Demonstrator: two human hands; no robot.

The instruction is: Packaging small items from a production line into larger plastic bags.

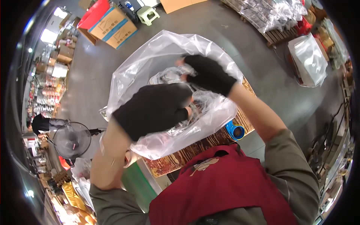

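Observation:
A large clear plastic bag [129, 75] lies spread wide before me, its mouth facing up. Crumpled transparent film packs [167, 76] fill its middle; what they contain I cannot make out. Over the near left part of the bag reaches my left hand [157, 108] in a black fingerless glove, its fingers bent down among the film and mostly hidden. My right hand [210, 73], gloved the same way, hovers over the far right of the packs. Its fingertips point left and are smeared by motion, so its grip is unclear.
Under the bag is a worn wooden tabletop [168, 161], with a blue tape roll [236, 131] at its near right edge. A round fan [72, 140] stands to the left. Farther off are cartons [114, 28], a pale green stool [148, 15] and a loaded pallet [279, 35].

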